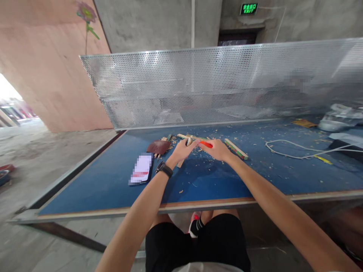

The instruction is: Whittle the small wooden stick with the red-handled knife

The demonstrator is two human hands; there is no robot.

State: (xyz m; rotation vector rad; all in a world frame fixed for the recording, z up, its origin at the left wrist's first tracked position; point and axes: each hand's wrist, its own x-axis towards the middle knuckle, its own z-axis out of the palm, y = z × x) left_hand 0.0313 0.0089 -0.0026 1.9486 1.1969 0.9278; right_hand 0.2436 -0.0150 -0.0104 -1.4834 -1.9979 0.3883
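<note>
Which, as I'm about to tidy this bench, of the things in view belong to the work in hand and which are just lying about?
Apparently in use:
orange-red tool, in the right hand
pale wooden piece, in the left hand
multicoloured wooden bar, perhaps material

Apparently just lying about:
phone
white cable
yellow strip

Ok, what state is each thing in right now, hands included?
Left hand: closed on a pale wooden piece
Right hand: closed around an orange handle
Phone: lying flat, screen lit
Exit sign: lit
White cord: loosely looped on the blue table
Wood shavings: scattered
Mesh panel: upright
Watch: strapped on
</note>
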